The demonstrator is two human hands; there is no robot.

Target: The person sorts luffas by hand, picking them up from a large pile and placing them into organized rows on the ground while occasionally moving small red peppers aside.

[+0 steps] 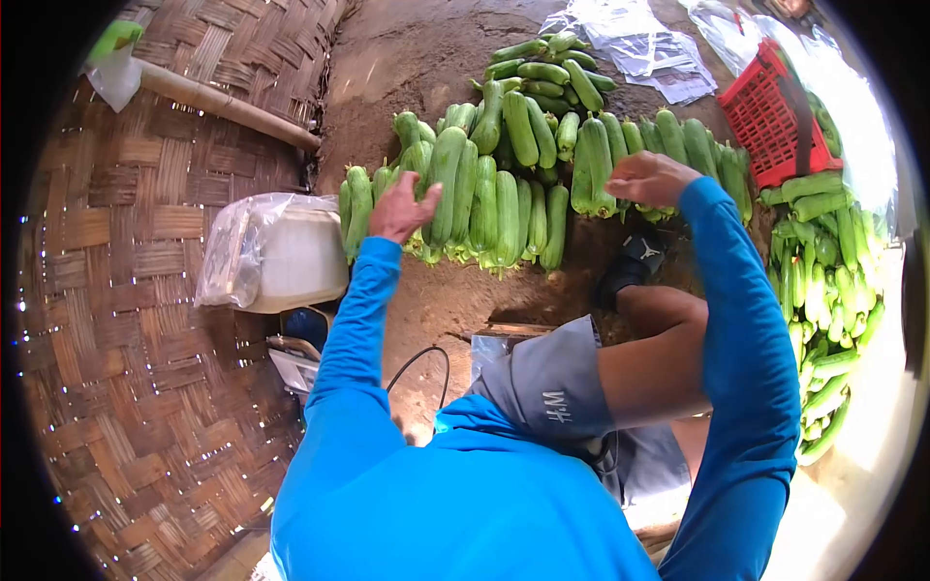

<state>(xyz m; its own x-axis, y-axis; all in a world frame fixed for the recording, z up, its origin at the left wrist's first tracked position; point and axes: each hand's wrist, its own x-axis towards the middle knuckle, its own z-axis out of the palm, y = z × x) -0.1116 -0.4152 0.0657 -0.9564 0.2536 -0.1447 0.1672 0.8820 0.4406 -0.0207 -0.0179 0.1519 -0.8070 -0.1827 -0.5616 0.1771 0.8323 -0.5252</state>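
Observation:
Long green gourds [508,218] lie side by side in a wide row on the dirt floor, with more heaped behind them. My left hand [402,207] is over the left part of the row, thumb and fingers apart, beside a large gourd [446,184]; nothing is in its grip. Above the right part of the row is my right hand [651,180], its fingers loosely bent and apart, near an upright-looking gourd [595,160]. No gourd shows in it. The undersides of both hands are hidden.
A red plastic crate [770,116] stands at the back right, above another large gourd pile [823,290]. Clear plastic bags [639,53] lie at the back. On the left are a plastic-covered white container [291,254] and a woven wall [126,290]. My shoe [635,261] is near the row.

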